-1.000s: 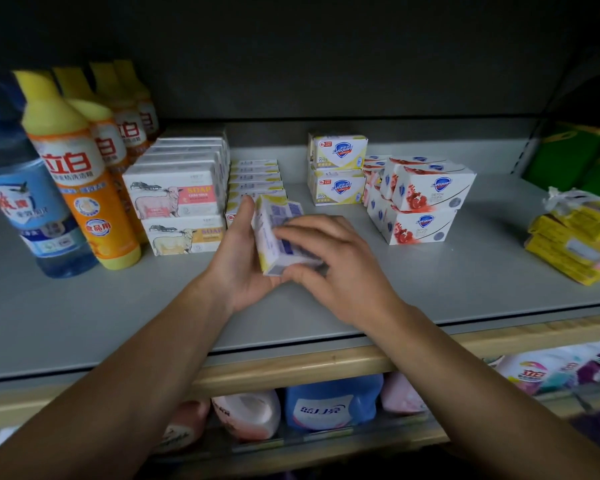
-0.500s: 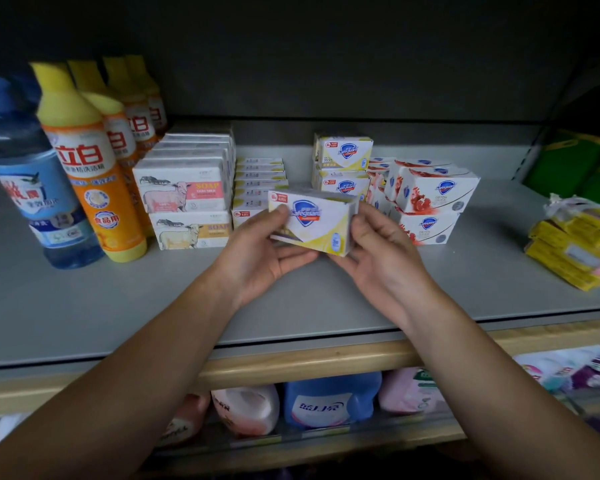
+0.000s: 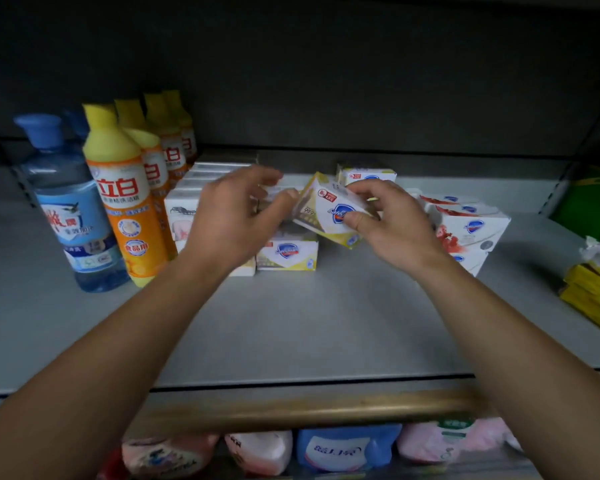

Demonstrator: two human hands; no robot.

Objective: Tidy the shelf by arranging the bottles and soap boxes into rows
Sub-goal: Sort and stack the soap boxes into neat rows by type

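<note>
Fingers of the right hand [image 3: 392, 223] pinched a tilted soap box [image 3: 329, 213], apparently to stack it on the lying box [image 3: 287, 254]; left hand [image 3: 236, 220] spread, steadying.

A grey shelf [image 3: 326, 323] with a brass-coloured front edge [image 3: 309, 407] carries the goods. At its left stands a clear blue-capped bottle [image 3: 71, 209], and just beside it a row of orange bottles with yellow tops [image 3: 125, 202] runs toward the back. Next come white soap boxes printed with an animal [image 3: 182, 216], stacked and partly hidden. A yellow-and-white soap box [image 3: 288, 254] lies flat near the middle, with another stack of the same kind [image 3: 369, 174] behind. Right of these sit red-and-white soap boxes [image 3: 468, 230], stacked. At the far right edge lie yellow wrapped packs [image 3: 593, 296].
</note>
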